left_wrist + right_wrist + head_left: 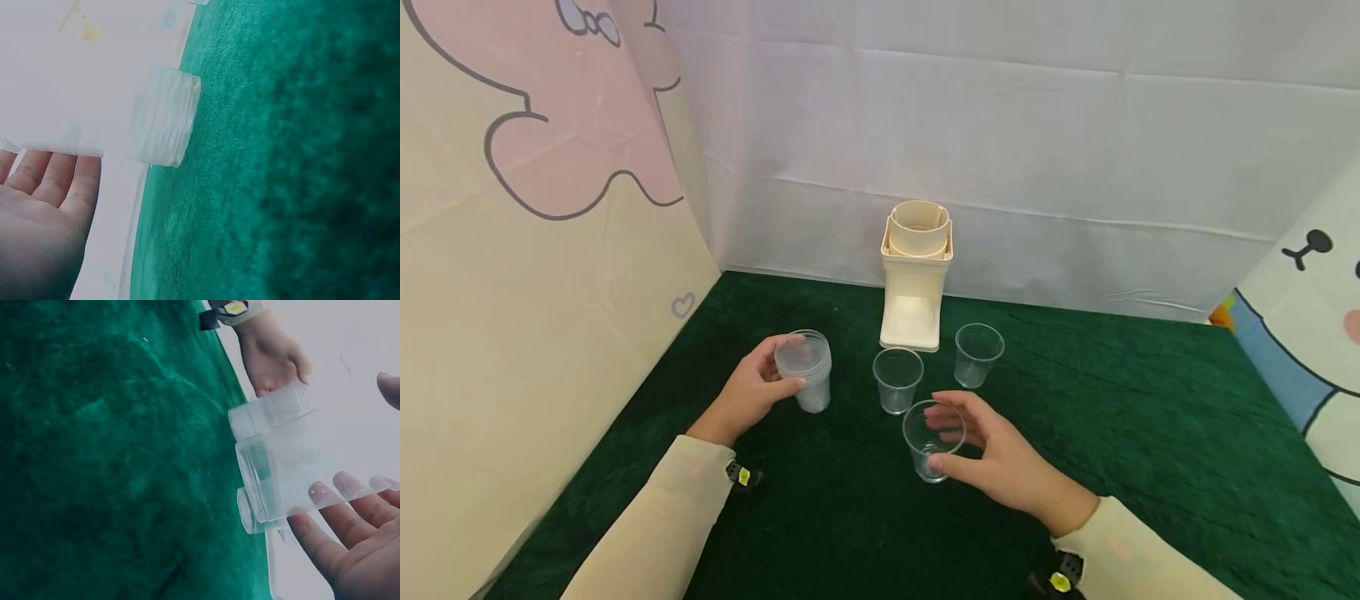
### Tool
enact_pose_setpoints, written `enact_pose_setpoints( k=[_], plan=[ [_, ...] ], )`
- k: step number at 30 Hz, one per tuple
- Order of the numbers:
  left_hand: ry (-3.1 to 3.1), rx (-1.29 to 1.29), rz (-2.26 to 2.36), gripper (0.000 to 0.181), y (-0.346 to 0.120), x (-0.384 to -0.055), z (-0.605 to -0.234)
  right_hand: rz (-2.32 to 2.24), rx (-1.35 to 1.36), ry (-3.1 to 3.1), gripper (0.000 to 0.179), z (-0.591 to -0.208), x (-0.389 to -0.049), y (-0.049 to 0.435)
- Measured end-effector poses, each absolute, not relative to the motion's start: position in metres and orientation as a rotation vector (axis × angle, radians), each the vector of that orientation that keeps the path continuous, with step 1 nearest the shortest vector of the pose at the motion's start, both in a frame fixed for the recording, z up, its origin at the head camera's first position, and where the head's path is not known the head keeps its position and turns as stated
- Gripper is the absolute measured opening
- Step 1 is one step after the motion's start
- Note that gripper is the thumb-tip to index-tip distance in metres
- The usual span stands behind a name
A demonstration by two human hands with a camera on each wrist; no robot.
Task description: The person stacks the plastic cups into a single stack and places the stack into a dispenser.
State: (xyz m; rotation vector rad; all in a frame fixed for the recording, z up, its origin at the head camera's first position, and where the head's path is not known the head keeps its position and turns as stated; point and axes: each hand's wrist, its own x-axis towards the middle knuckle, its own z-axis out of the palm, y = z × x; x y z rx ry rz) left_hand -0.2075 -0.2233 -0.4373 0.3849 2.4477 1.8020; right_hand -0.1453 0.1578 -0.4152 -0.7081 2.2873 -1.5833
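Observation:
My left hand (752, 387) grips a stack of clear plastic cups (812, 392) upright, thumb in front and fingers around the far side. The ridged stack (165, 119) looks washed out in the left wrist view. My right hand (1000, 458) holds a single clear plastic cup (925, 437) from the right. Its fingertips show through the wall, and the thumb lies on the near side. Just behind stands a second clear cup (897, 387); a third clear cup (973, 354) is farther back to the right. Both look empty.
Behind the cups stands a cream plastic holder (910, 304) with a round tube on top and a low base. Dark green cloth (1150, 417) covers the table. A white sheet (1037, 167) hangs at the back, with cartoon-printed sheets at both sides.

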Motion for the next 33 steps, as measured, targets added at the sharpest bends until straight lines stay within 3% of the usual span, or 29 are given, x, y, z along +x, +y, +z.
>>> enact_pose_setpoints(
  k=[13,33],
  plan=[
    [2.428,0.386,1.822,0.062,-0.223,-0.21,-0.437,-1.521,-0.756,2.145,0.066,-0.403,-0.143,0.134],
    [2.423,0.378,1.832,0.062,-0.223,-0.21,-0.44,-1.645,-0.935,2.155,0.064,-0.378,-0.171,0.079]
  ],
)
